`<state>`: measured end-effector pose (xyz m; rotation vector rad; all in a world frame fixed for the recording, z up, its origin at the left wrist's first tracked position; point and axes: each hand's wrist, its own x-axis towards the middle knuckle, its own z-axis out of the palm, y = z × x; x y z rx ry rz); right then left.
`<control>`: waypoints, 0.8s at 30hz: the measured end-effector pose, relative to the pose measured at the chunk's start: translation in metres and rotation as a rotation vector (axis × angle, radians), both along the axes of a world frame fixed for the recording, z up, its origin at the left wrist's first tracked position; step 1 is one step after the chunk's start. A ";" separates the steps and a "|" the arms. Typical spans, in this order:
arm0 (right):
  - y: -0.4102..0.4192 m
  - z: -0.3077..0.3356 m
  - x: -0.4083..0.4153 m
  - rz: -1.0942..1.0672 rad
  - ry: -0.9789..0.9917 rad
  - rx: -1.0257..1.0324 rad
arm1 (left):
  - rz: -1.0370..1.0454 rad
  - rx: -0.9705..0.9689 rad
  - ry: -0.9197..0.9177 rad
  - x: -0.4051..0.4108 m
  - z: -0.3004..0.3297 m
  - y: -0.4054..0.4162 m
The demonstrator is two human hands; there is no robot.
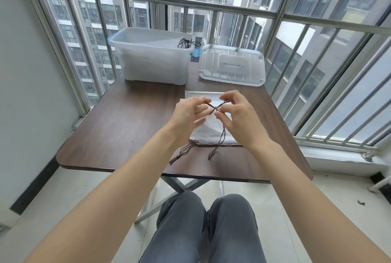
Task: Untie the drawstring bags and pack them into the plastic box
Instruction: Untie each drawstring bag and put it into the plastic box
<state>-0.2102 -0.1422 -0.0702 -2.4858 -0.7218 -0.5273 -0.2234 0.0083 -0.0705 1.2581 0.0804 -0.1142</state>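
Your knees sit nearest; both hands, left hand [190,112] and right hand [239,114], pinch the brown cord [216,107] (knot dead centre between fingertips), strands running left-right above the white bag [211,133].

Table [118,118] bears box [152,61], lid [231,65], bags [211,133].

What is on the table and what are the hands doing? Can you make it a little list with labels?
table: dark brown wood top
box: clear plastic box, open, at the far left of the table
inside box: dark cords show at the rim
lid: clear lid lying flat, right of the box
bag: white drawstring bag lying in front of the person
cord: brown drawstring, knot raised above the bag
left hand: pinches the cord
right hand: pinches the cord
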 end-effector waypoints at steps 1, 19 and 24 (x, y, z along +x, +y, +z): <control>-0.003 0.000 0.003 0.040 -0.033 -0.049 | -0.025 0.033 0.018 0.000 0.001 0.001; -0.003 -0.005 0.018 0.037 0.049 -0.105 | -0.085 0.122 -0.074 -0.004 0.018 0.005; -0.002 -0.007 0.019 0.021 -0.054 -0.114 | 0.106 0.834 -0.347 -0.004 0.017 0.009</control>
